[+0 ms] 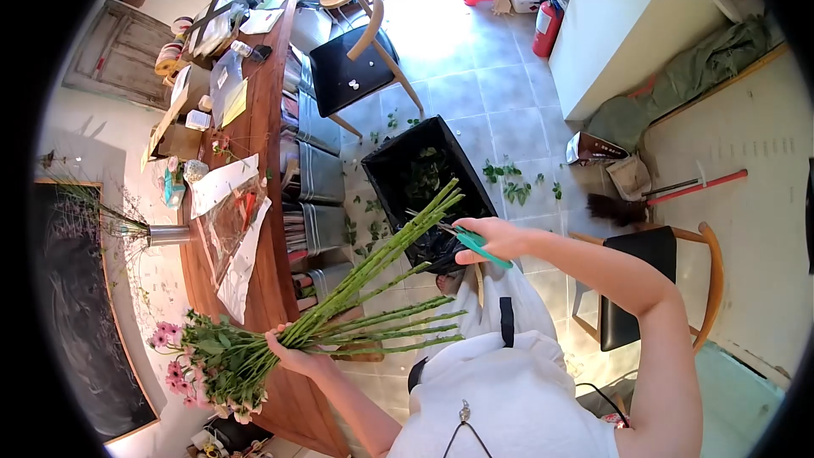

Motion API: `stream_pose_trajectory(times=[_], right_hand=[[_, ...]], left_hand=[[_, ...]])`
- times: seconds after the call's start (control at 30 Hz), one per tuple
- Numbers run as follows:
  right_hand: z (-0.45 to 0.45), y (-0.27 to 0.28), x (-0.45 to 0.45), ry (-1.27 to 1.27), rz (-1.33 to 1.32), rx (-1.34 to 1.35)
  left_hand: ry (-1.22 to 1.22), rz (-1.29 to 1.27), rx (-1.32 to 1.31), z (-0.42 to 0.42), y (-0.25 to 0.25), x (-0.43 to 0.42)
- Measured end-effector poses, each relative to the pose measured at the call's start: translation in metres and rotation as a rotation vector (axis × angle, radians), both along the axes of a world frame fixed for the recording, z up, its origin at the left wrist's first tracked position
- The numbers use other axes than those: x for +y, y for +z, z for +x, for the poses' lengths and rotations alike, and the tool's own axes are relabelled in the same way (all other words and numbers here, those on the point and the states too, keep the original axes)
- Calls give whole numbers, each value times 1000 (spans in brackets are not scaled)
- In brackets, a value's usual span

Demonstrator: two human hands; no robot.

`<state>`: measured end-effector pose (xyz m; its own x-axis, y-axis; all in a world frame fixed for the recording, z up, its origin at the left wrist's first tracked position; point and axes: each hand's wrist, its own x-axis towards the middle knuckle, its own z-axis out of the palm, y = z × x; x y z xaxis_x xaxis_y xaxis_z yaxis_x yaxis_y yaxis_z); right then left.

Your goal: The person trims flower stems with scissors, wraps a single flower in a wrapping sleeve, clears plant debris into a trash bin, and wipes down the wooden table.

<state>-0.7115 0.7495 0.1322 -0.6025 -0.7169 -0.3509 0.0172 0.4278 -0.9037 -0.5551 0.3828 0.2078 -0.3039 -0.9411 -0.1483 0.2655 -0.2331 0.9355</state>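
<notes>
My left hand [292, 353] is wrapped round a bunch of flowers [225, 352], with pink blooms at the lower left and long green stems fanning to the upper right. In my right hand [498, 239] is a pair of scissors [475, 246] with teal handles. Their blades reach the upper stem ends; whether they are apart or closed on a stem I cannot tell. Below the stem ends stands a bin [462, 174] lined with black plastic, with green leaves inside.
On the left a wooden table [275, 119] carries paper, boxes and a metal vase [165, 235]. Chairs stand ahead [356, 72] and to my right [640, 288]. Cut leaves [515, 190] lie on the tiled floor. A broom [619, 209] and a fire extinguisher [547, 27] are further right.
</notes>
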Motion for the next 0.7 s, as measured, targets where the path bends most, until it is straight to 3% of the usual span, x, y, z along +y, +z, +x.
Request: stream_pose_trajectory(times=[0.07,0.2,0.3,0.4,0.43,0.7], right_hand=[[-8,1,3,61,63,-17],[20,0,11,-50,89,240],[19,-6,32,50,108,41],[28,1,35,37,1,74],[23,7,34,125,94,16],[6,15,7,66,106,-112]], left_hand=[[1,27,-6,3,-2,-3],[26,2,-23,5,-4,-5],[72,-32,-23,3,-4,-6],[80,-44,-18,7,-7,-11],[74,-43,-21,9,-11,-15],[5,-66,-1,12,-15,0]])
